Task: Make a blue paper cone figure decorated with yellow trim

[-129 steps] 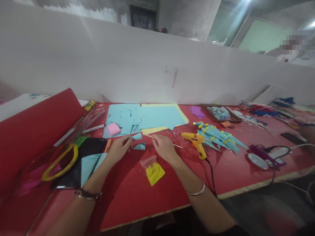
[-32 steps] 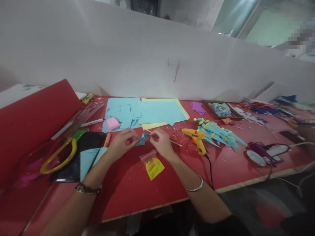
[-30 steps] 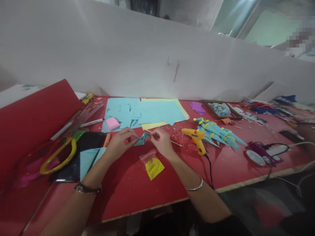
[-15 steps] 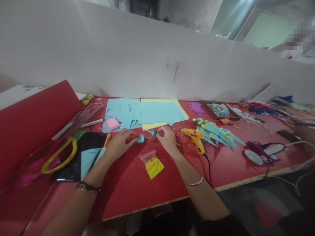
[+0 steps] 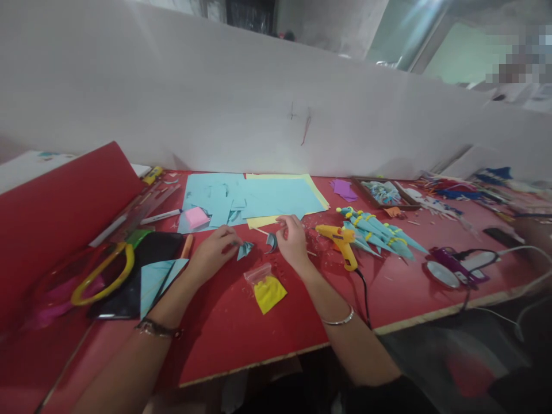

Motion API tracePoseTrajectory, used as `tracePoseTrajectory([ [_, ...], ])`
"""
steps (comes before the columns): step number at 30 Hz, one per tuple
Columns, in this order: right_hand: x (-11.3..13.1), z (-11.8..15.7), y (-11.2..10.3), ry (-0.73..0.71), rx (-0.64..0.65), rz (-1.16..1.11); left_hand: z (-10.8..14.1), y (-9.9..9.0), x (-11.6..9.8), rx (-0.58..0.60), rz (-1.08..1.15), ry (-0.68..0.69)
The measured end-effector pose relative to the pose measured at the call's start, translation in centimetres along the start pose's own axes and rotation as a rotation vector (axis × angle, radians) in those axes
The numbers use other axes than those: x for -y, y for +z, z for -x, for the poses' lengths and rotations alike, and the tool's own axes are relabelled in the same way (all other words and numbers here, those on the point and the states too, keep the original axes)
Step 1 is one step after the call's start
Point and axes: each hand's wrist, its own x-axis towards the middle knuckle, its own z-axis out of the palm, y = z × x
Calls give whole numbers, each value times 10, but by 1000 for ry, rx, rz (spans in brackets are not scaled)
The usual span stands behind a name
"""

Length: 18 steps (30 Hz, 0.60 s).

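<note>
Lying between the two hands (image 5: 222, 248) (image 5: 294, 244) are small blue pieces (image 5: 245, 249).

Folded paper piece (image 5: 245, 250): small, light blue, creased, points splayed, lying on red tabletop (image 5: 259, 336), between front and back edges. Curled paper piece (image 5: 271, 243): small, blue, bent into crescent, just beside it, apart, about as far from front edge.

Nearside open; glue gun (image 5: 341, 237) (corded) obstructs right.
</note>
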Motion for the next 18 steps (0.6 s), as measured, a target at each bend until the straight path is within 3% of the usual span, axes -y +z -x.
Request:
tracePoseTrajectory([
  [3, 12, 3, -1, -67, 51, -158, 1, -1, -6, -61, -23, -17],
  [9, 26, 9, 1, -60, 311, -436, 4, -2, -13, -100, -4, 8],
  [18, 23, 7, 1, -112, 278, -356, 5, -9, -19, -192, -114, 56],
])
